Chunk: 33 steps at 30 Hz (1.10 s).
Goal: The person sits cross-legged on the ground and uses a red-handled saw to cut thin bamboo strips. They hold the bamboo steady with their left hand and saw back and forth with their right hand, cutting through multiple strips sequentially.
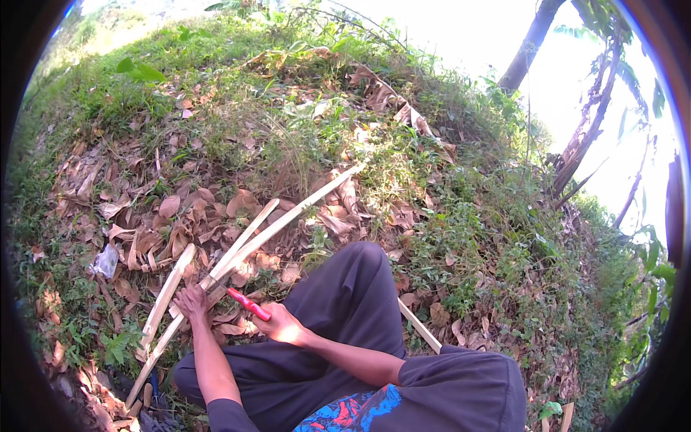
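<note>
A long pale wooden strip (299, 209) runs diagonally over the leaf litter, from the lower left up past my knee. My left hand (191, 301) is closed on this strip near its lower middle. My right hand (282, 324) grips a tool by its red handle (248, 304). The tool's narrow metal part reaches the wood just beside my left fingers; I cannot tell its exact kind. A shorter wooden strip (252, 229) lies alongside the long one. Left of my left hand rests a wider pale wooden piece (167, 297).
My crossed legs (338, 309) are close to the hands. Dry leaves (169, 207) and grass cover the sloping ground. A clear plastic bag (106, 261) lies at the left. Another wooden strip (419, 325) sticks out beside my right leg. Tree trunks (531, 47) stand at upper right.
</note>
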Tool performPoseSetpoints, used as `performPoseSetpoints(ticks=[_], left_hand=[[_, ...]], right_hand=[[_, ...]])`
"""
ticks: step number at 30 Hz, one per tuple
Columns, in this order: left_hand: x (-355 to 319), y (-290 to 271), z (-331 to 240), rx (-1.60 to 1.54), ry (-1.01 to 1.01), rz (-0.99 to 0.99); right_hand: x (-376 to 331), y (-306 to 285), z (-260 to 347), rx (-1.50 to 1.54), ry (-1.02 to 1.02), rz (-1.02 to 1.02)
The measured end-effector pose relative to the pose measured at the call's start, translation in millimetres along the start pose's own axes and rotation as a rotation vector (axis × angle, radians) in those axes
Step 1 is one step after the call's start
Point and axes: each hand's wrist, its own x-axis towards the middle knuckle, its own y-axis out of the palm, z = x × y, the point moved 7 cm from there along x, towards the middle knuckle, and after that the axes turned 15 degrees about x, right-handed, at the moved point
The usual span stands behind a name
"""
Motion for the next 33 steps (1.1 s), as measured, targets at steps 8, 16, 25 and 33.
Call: performPoseSetpoints(ticks=[8, 16, 25, 33], left_hand=[[-4, -5, 4, -0.021, -0.03, -0.032], [-1, -2, 4, -0.01, -0.011, 0.025], [-2, -6, 3, -0.046, -0.035, -0.017], [-1, -6, -3, -0.058, -0.043, 0.037]], right_hand=[[-52, -27, -9, 0.045, 0.068, 0.047], [1, 7, 6, -0.038, -0.084, 0.056], [-36, -25, 6, -0.06, 0.076, -0.012], [-4, -4, 1, -0.071, 0.069, 0.017]])
